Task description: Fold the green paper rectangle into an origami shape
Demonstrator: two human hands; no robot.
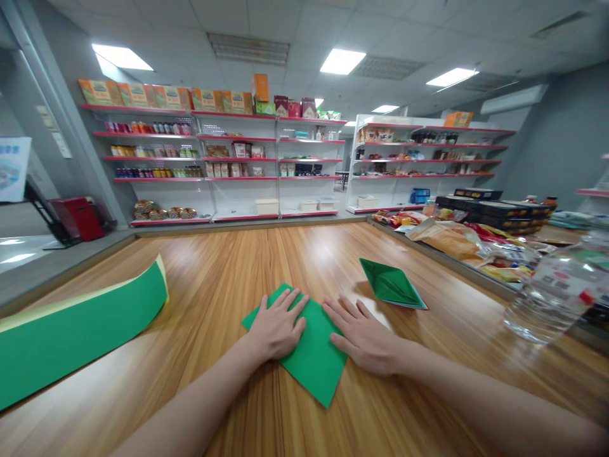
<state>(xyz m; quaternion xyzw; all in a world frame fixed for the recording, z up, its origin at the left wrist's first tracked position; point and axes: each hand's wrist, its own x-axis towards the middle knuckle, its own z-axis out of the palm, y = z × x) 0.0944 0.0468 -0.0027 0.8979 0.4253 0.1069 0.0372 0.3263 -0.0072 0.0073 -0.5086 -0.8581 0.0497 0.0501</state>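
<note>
The fingers of the left hand (276, 327) and right hand (364, 339) are lying spread, gripping nothing. Partly under them, the paper (314, 358) is resting on the surface (314, 254); even pressing is probably keeping it flat.

Plain green sheet (316, 349), darker green folded paper (392, 284), brown wood-grained tabletop (214, 266), red-edged shelves (245, 178)

No wording I can read, blurred blue characters (9, 150) on a white poster (14, 170), illegible print on a clear plastic bottle (552, 295) and orange cardboard boxes (136, 95)
</note>
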